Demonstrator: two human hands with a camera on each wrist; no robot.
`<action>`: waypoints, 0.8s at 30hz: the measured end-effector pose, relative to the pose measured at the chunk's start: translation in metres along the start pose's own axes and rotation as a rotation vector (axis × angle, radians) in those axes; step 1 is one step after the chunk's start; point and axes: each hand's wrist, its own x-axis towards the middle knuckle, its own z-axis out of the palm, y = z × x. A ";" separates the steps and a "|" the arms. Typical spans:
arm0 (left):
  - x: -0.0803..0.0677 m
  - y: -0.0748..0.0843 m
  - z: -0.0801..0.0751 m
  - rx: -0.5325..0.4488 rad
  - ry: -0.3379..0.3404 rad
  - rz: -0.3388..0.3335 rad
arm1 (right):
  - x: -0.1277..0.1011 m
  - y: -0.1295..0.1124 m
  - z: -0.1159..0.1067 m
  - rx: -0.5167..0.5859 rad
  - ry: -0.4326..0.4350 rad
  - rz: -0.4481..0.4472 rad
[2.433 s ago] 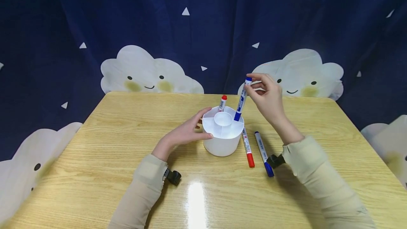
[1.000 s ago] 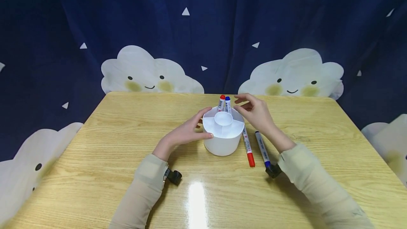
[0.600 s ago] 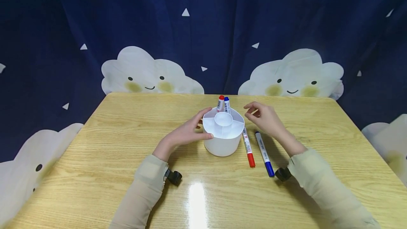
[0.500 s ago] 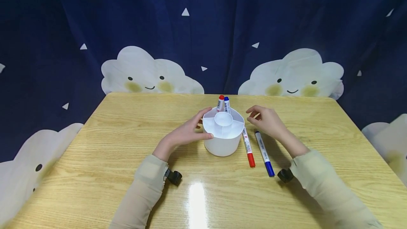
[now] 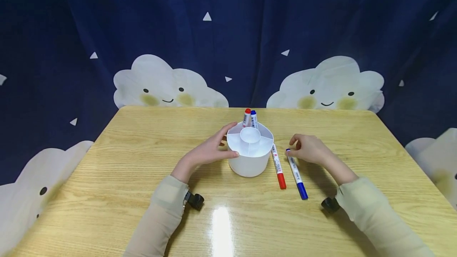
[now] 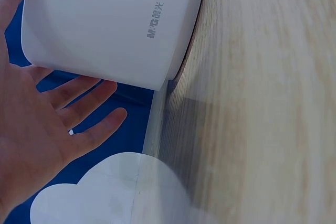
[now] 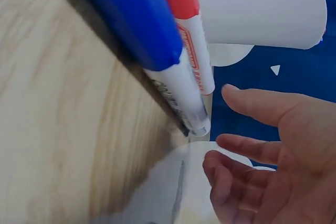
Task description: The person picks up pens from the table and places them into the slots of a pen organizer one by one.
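Observation:
My left hand (image 5: 206,152) holds a white round pen holder (image 5: 248,165) from its left side, with the thumb near the front rim and a finger at the back. In the left wrist view, several fingers (image 6: 93,103) spread beside the holder's smooth wall. A red-capped marker (image 5: 246,118) and a blue-capped marker (image 5: 254,119) stand upright in the back part of the holder. My right hand (image 5: 311,150) is at the far end of a blue marker (image 5: 297,177) lying on the table. In the right wrist view, a gap shows between its loosely bent fingers and that marker.
Between the holder and the blue marker, a red marker (image 5: 279,167) lies on the wooden table (image 5: 118,177). A dark blue curtain (image 5: 235,35) with white clouds hangs behind the table's back edge. Each wrist wears a small black camera (image 5: 194,200).
My right hand has let go of a blue marker, now standing in the holder. It has then moved right and down to the blue marker on the table. My left hand stays put.

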 end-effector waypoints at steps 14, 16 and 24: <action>0.001 -0.003 0.000 0.003 0.001 0.012 | -0.002 -0.001 0.012 -0.008 -0.096 0.040; 0.001 -0.003 0.000 0.008 0.005 0.011 | -0.002 -0.001 0.012 -0.012 -0.092 0.031; 0.001 -0.002 0.000 0.011 0.002 0.006 | -0.002 -0.004 0.010 0.049 -0.136 0.062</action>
